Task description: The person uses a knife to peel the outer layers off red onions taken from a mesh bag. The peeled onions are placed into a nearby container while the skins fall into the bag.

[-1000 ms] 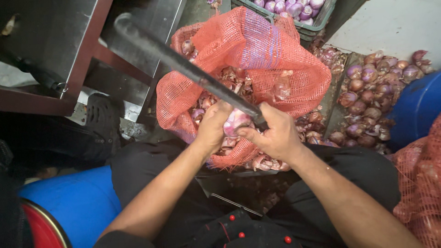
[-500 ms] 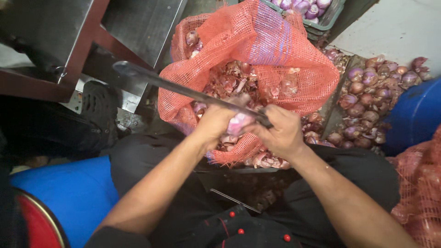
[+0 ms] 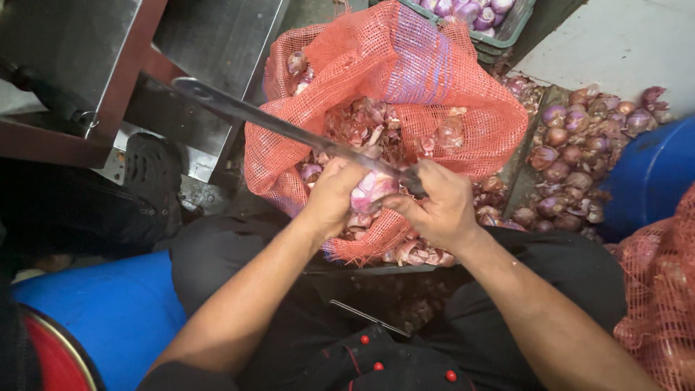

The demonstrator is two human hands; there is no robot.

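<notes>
We hold a purple onion (image 3: 373,190) in our left hand (image 3: 334,197), fingers closed round it, over the open orange mesh sack (image 3: 405,94) of peelings on our lap. Our right hand (image 3: 438,206) grips the handle of a long knife (image 3: 289,130), its blade lying across the onion and pointing away left. For a clean peel, we judge it best to keep the edge shallow and the left thumb clear of it.

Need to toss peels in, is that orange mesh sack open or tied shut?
Open: the orange mesh sack gapes wide at its mouth, showing peels and onions inside.
</notes>
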